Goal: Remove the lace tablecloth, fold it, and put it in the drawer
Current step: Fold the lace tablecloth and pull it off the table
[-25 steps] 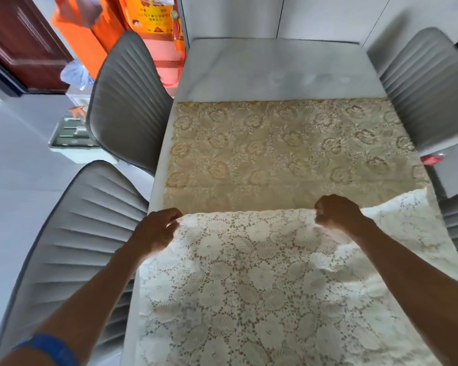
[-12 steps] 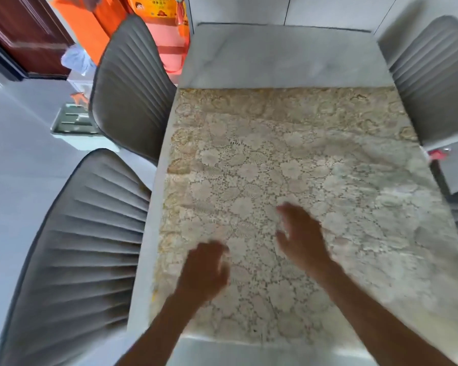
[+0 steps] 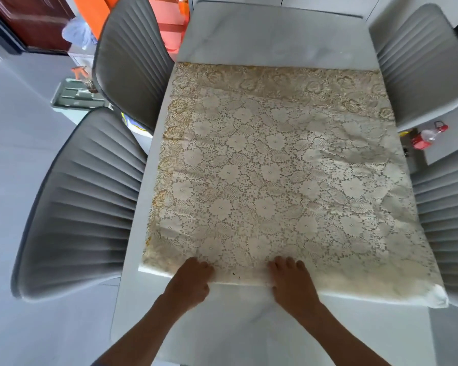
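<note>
The cream and gold lace tablecloth (image 3: 280,170) lies folded over on itself across the middle of the white marble table (image 3: 275,35). Its pale underside faces up, and a gold strip of the lower layer shows along the far and left edges. My left hand (image 3: 193,280) and my right hand (image 3: 291,281) rest side by side on the near folded edge, fingers laid flat on the lace. The fold's right corner (image 3: 438,297) hangs a little past the table's side. No drawer is in view.
Two grey ribbed chairs (image 3: 132,62) (image 3: 80,202) stand close along the left of the table, and two more (image 3: 421,62) (image 3: 450,223) along the right. A red-capped bottle (image 3: 428,136) sits on a surface at right. A grey bin (image 3: 74,97) stands on the floor at left.
My hands carried the near edge of the cloth over to the far side, let it go, then drew back to the near fold and now lie flat on it.
</note>
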The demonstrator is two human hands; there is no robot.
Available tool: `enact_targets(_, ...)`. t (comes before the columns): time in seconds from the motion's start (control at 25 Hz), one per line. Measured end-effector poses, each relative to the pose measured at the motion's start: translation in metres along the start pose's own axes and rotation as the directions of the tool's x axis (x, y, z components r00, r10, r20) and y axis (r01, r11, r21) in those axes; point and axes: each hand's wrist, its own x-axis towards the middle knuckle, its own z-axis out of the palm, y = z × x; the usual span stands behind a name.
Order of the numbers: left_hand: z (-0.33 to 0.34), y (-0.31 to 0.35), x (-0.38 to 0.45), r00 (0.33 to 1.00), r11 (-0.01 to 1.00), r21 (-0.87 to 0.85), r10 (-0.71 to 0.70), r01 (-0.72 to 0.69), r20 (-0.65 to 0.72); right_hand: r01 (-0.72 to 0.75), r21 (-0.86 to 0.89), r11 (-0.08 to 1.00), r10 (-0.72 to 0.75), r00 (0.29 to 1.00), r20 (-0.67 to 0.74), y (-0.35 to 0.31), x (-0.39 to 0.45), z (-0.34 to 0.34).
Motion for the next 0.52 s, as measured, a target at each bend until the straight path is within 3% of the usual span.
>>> enact_targets(0.08,0.005,0.018,-0.008,0.979,0.988,-0.039,-0.14,0.147,0.148,0.018,-0.048,0.999,-0.012,0.993,0.114,0.011,-0.008,0.002)
enact_targets(0.16,0.01,0.046,-0.024,0.945,0.994,-0.024,-0.094,0.107,0.313,0.08,-0.051,0.996,-0.06,0.952,0.302,0.014,-0.016,0.004)
enact_targets(0.24,0.011,0.069,-0.042,0.89,0.996,-0.063,-0.028,0.063,0.455,0.131,0.005,0.991,-0.115,0.857,0.502,0.012,-0.02,-0.003)
enact_targets(0.32,0.006,0.071,-0.05,0.865,0.975,-0.188,-0.006,0.116,0.501,0.074,0.11,0.991,-0.126,0.786,0.606,0.01,-0.013,-0.022)
enact_targets(0.4,-0.014,0.051,-0.042,0.907,0.91,-0.34,-0.081,0.236,0.412,0.032,0.206,0.978,-0.136,0.846,0.515,0.006,0.01,-0.053)
enact_targets(0.52,-0.066,-0.011,-0.005,0.937,0.775,-0.53,-0.312,0.345,0.154,0.077,0.299,0.951,-0.153,0.959,0.24,-0.016,0.07,-0.114)
